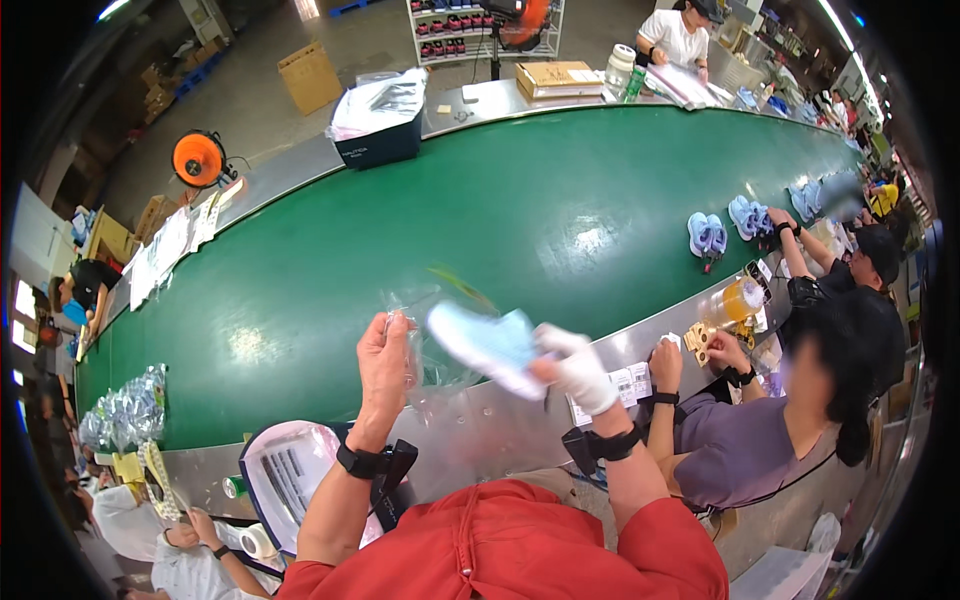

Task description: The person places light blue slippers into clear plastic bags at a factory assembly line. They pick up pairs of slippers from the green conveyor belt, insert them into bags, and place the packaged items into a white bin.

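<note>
My left hand (384, 368) pinches the edge of a clear plastic bag (432, 330) and holds it up over the metal rim of the conveyor. My right hand (577, 368), in a white glove, grips the heel of a small light-blue shoe (487, 344). The shoe's toe points left into the mouth of the bag. Both hands hover above the near edge of the green belt (480, 215).
Pairs of light-blue shoes (707, 235) lie on the belt at right. A person in a purple top (745, 445) sits close on my right beside a yellow bottle (738, 299). A pile of bagged items (130, 410) lies far left. A papered tray (285, 475) sits below my left arm.
</note>
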`<state>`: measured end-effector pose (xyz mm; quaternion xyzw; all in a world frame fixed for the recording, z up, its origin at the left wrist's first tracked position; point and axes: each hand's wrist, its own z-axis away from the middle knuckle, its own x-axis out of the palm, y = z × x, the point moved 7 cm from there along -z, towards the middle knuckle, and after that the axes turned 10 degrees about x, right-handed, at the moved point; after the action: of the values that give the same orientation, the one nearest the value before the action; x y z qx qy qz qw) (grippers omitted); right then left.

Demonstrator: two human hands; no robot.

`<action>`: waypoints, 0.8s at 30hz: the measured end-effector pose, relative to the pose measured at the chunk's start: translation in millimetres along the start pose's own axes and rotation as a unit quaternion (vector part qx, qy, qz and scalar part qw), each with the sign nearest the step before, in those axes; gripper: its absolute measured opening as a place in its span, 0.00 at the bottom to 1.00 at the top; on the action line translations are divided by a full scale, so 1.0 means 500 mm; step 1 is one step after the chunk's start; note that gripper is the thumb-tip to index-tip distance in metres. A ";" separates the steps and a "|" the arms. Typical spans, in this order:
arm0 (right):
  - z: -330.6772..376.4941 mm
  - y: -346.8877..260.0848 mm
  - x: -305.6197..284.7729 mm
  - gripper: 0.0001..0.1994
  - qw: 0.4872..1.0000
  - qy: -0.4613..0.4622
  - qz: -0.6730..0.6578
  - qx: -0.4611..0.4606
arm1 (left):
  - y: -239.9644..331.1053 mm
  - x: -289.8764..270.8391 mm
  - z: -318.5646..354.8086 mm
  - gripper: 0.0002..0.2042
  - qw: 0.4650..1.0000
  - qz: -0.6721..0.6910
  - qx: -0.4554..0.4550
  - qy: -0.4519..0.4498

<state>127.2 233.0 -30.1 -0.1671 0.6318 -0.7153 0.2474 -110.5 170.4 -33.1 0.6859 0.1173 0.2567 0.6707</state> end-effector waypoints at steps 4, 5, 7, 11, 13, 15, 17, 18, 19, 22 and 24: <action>0.033 -0.010 0.184 0.17 0.888 -0.021 0.448 -0.105 | -0.033 0.046 0.075 0.12 0.980 -0.112 0.135 -0.095; 0.037 0.008 0.239 0.16 0.825 -0.039 0.549 -0.128 | -0.045 0.069 0.111 0.12 0.955 -0.147 0.229 -0.119; 0.049 0.051 0.274 0.14 0.835 0.055 0.489 -0.247 | -0.020 0.091 0.118 0.12 0.941 -0.218 0.176 -0.188; 0.116 -0.051 0.346 0.11 0.770 -0.103 0.530 -0.339 | -0.003 0.050 0.009 0.14 0.944 -0.271 0.090 -0.168; 0.139 -0.082 0.382 0.11 0.753 -0.111 0.498 -0.416 | -0.011 0.070 0.036 0.13 0.920 -0.283 0.145 -0.230; 0.094 0.023 0.389 0.15 0.855 -0.220 0.432 -0.185 | 0.022 0.125 0.104 0.12 0.835 -0.367 0.195 -0.361; 0.095 0.083 0.364 0.18 0.880 -0.174 0.365 -0.248 | 0.041 0.141 0.148 0.11 0.845 -0.267 0.091 -0.454; 0.078 0.124 0.351 0.18 0.893 -0.116 0.378 -0.215 | 0.050 0.132 0.159 0.11 0.837 -0.290 0.116 -0.450; 0.060 0.159 0.334 0.19 0.902 -0.054 0.390 -0.179 | 0.058 0.115 0.166 0.11 0.825 -0.314 0.142 -0.449; 0.053 0.121 0.274 0.20 0.859 0.124 0.483 -0.118 | 0.035 -0.021 0.141 0.10 0.866 -0.370 0.122 -0.313; 0.038 0.088 0.263 0.17 0.843 0.032 0.523 0.117 | -0.065 -0.088 0.190 0.08 0.939 -0.249 0.080 -0.225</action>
<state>36.2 139.6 -80.3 0.2418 0.5443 -0.5535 0.5822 -93.3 68.6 -70.6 0.7258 0.1505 -0.0900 0.6652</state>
